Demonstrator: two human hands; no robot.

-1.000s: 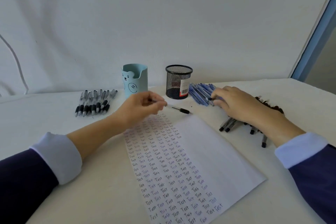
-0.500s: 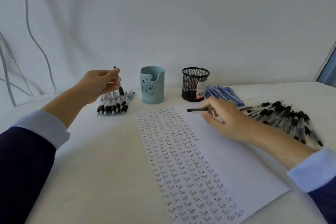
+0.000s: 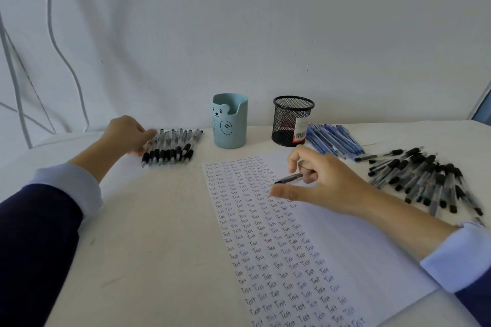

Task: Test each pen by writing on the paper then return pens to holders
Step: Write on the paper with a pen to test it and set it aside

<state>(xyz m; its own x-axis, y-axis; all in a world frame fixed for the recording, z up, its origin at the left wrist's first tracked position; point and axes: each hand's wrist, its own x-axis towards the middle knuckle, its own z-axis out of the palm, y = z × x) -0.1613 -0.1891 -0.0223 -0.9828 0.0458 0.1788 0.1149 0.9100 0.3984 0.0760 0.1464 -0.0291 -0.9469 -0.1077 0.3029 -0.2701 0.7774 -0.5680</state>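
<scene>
A white paper [image 3: 353, 236] covered in columns of "Test" lies in front of me. My right hand [image 3: 326, 183] hovers over its upper part and grips a black pen [image 3: 289, 178], tip pointing left, thumb stretched out below it. My left hand [image 3: 125, 135] is down at the left end of a row of black pens [image 3: 172, 148] and pinches the leftmost pen there. A light-blue bear holder [image 3: 230, 122] and a black mesh holder [image 3: 292, 119] stand behind the paper; I see no pens in them.
A bunch of blue pens [image 3: 332, 141] lies right of the mesh holder. A loose pile of black pens [image 3: 425, 180] spreads along the table's right side. A white wall rises close behind the holders.
My left hand came down from the air with its pen to the left end of the pen row. My right hand brought its pen lower over the written columns.
</scene>
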